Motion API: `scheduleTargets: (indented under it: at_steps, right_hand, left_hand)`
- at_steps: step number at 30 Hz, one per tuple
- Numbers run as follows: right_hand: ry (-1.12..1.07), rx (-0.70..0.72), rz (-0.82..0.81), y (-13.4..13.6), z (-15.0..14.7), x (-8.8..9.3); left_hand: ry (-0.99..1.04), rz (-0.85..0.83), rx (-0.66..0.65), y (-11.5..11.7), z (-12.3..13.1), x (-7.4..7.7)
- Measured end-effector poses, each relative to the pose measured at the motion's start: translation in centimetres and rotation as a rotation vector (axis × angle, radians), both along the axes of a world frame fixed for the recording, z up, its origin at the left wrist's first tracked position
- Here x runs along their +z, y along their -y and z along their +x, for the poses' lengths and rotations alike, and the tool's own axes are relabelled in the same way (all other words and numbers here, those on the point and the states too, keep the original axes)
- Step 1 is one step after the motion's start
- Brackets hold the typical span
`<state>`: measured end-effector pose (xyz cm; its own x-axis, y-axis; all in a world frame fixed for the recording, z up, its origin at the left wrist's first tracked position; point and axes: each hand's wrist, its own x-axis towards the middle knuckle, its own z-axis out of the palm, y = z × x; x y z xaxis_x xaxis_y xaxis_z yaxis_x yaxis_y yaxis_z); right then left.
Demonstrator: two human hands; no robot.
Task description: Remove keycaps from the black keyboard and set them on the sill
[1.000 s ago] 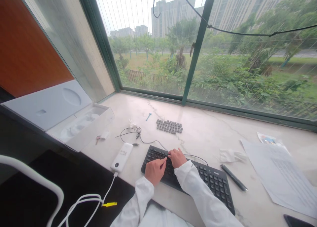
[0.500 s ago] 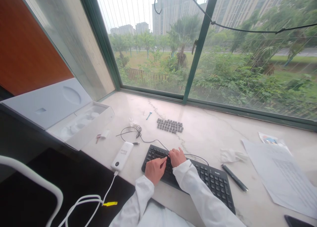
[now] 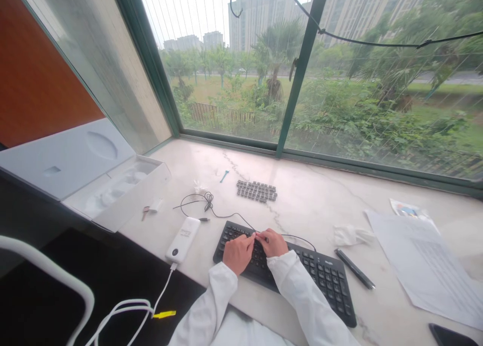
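Observation:
A black keyboard [image 3: 327,280] lies at a slant on the pale marble sill. Over its upper middle, my left hand [image 3: 238,253] and my right hand [image 3: 272,243] meet at the fingertips, both with fingers pinched together. Whatever sits between those fingertips is too small or hidden to make out. My hands cover part of the keys. Beyond the keyboard, small grey keycaps [image 3: 256,190] stand in neat rows. Left of them lies a small blue tool [image 3: 224,176]. The keyboard's thin black cable [image 3: 230,215] runs left to a tied bundle.
A white power bank [image 3: 183,239] with a white cable lies left of the keyboard. Farther left is an open white box [image 3: 128,190]. To the right are a black pen [image 3: 354,268], a crumpled tissue [image 3: 350,235], printed paper [image 3: 426,265] and a dark phone-like object [image 3: 449,335].
My right hand's fingers have drawn in, and its fingertips now meet those of my left hand. The view has shifted slightly; the keyboard and keycaps stay in place.

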<state>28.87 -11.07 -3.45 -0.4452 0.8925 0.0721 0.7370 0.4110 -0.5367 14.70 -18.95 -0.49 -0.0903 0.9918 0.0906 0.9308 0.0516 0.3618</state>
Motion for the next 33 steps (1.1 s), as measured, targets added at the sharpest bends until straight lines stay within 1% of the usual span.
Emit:
scheduleTargets:
  at_steps: [5,11,15,19,22,26,30,33]
  right_hand:
    - [-0.091,-0.004,-0.069,-0.2,0.2,-0.8]
    - [-0.236,-0.053,-0.125,-0.8,0.4,-1.5]
    - [-0.197,-0.029,-0.100,-0.8,0.4,-1.8]
    - [-0.135,-0.038,-0.060,-0.6,0.1,-1.3]
    - [-0.073,-0.051,-0.102,-0.7,-0.2,-0.7]
    - [-0.004,-0.054,-0.150,-1.0,-0.4,-0.1]
    - [0.030,-0.043,-0.153,-1.0,-0.5,0.5]
    - [0.076,-0.070,-0.162,-0.6,-0.5,1.4]
  left_hand:
    - [-0.039,0.025,-0.019,0.0,-0.3,-0.4]
    - [-0.084,0.010,-0.035,-0.1,-0.1,0.0]
    - [-0.107,-0.009,-0.034,-0.1,0.0,0.3]
    - [-0.116,-0.042,-0.033,-0.2,0.2,0.6]
    - [-0.138,-0.099,-0.037,-0.5,0.3,1.0]
    - [-0.189,-0.169,-0.086,-1.2,0.5,1.6]
    - [-0.228,-0.199,-0.116,-1.7,1.0,1.8]
    - [-0.239,-0.204,-0.121,-1.9,1.2,1.9]
